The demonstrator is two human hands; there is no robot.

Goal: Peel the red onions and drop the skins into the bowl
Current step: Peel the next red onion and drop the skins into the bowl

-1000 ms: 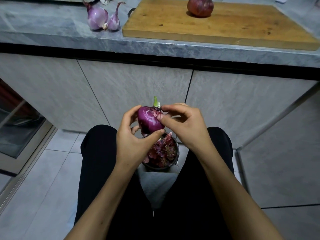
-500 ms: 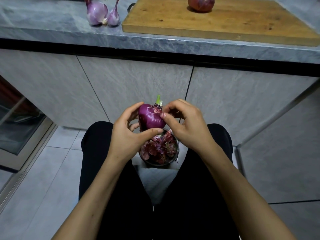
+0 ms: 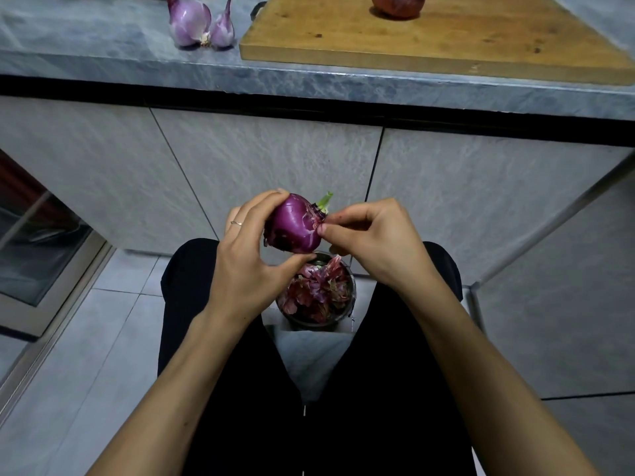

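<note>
Onion (image 3: 295, 225), held above the bowl (image 3: 348, 304) of skins, is tilted, its green sprout end pointing up-right; it is gripped by the left hand (image 3: 245, 259), while skin near the sprout is pinched by the right hand (image 3: 371, 235).

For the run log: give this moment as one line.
left hand holds onion | right hand pinches skin near sprout | bowl below

The person wears black trousers (image 3: 213, 338) that cover both legs. Both forearms are bare, with no sleeves in view. The left hand (image 3: 240, 262) carries a thin, pale ring (image 3: 236, 222) on one finger. The right hand (image 3: 374, 242) is ungloved.
</note>
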